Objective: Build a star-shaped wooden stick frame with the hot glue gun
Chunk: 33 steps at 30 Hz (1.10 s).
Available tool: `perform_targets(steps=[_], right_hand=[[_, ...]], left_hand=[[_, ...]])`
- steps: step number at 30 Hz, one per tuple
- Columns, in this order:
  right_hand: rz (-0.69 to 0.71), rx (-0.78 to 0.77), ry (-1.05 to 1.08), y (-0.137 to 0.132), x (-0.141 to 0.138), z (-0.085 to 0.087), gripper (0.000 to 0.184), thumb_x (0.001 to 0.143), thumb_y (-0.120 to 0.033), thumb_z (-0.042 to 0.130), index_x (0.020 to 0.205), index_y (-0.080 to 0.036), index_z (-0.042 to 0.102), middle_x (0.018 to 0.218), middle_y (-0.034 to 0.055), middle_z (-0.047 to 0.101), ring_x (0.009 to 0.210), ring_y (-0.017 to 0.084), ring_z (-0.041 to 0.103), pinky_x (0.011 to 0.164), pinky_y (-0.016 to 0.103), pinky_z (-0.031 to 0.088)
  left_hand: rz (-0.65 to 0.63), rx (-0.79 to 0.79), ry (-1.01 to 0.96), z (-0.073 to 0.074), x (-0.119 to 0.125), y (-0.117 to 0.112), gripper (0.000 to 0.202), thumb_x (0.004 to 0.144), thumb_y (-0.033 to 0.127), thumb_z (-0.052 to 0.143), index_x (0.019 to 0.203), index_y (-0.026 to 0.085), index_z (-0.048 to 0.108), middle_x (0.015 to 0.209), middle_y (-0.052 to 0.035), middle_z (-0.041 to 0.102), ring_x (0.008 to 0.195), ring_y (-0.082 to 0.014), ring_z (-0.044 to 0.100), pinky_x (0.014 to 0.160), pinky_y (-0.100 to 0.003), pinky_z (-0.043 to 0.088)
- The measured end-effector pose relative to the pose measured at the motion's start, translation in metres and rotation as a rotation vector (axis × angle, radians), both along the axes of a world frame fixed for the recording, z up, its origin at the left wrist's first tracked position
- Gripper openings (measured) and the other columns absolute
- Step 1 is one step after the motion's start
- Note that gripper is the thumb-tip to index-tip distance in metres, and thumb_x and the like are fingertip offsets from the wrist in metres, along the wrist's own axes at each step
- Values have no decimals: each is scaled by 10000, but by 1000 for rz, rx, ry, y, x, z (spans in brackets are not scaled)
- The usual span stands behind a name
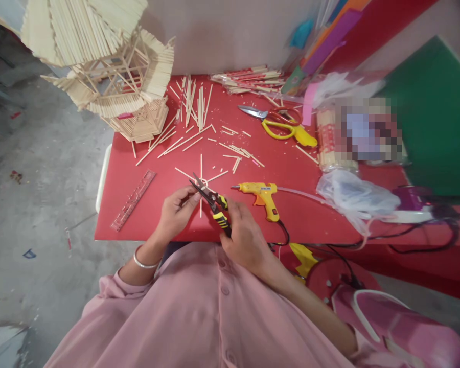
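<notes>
Pink shirt (pixel 191 301), yellow-striped snips (pixel 213 200), pale sticks (pixel 201 166)

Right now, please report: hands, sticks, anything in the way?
Right hand gripping snips. Left hand at blades. Stick star partly behind snips. Glue gun close by, right.

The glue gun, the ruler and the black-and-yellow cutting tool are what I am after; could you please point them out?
Glue gun (pixel 267 192): head view, on its yellow body.
Ruler (pixel 134 200): head view, about midway along its length.
Black-and-yellow cutting tool (pixel 213 202): head view, near where blades meet handles.
</notes>
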State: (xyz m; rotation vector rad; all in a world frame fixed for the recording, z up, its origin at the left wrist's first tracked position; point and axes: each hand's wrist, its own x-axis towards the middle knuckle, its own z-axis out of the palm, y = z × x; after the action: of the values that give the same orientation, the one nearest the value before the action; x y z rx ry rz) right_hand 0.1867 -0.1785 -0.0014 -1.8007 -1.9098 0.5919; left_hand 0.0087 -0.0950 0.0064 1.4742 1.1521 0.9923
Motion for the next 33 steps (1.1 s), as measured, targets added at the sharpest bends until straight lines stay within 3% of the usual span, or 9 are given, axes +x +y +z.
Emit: perform_targets(steps=[5,10,16,23,30,33], right_hand=[[49,36,78,-2,-1,-8,789,739,-84,538,1500,-155,340,1221,183,579,1168,330,585,1029,546,514],[57,-13,122,-6,3,-11,797,735,-62,545,1497,-192,354,1172,153,580,1121,319,594,1004,543,524],[121,-23,162,-11,9,-8,891,770,-63,525,1587,-209,201,1295,163,527,1252,314,536,1082,543,464],[99,-83,102,-12,10,-4,797,771,-88,519,1535,-149,301,1173,166,580,1163,331,558,1022,541,492],[120,-170,223,-15,15,2,840,758,-92,501,1563,-190,282,1259,155,555,1219,294,566,1060,511,480],[106,-268,219,-16,18,9,788,763,-122,506,1533,-187,352,1285,154,580,1253,308,560,1051,509,482]], left_hand=[[-20,79,162,9,-3,-9,304,932,327,565,692,155,640,563,35,469,544,-87,417,555,-209,365],[-40,29,121,15,-5,-12,348,918,362,589,634,162,569,559,35,410,544,-83,363,535,-216,320],[-199,-419,-151,15,-10,-9,544,809,666,680,643,178,510,478,62,385,443,-56,295,451,-214,228],[-293,-671,-321,17,-10,-7,512,722,637,784,754,158,606,438,89,361,395,-39,231,413,-197,163],[-219,-548,-254,22,-13,-2,498,752,635,760,746,153,634,465,75,360,427,-49,262,433,-209,184],[-190,-472,-189,26,-14,3,504,779,653,722,774,154,658,482,70,353,446,-60,278,441,-214,191]])
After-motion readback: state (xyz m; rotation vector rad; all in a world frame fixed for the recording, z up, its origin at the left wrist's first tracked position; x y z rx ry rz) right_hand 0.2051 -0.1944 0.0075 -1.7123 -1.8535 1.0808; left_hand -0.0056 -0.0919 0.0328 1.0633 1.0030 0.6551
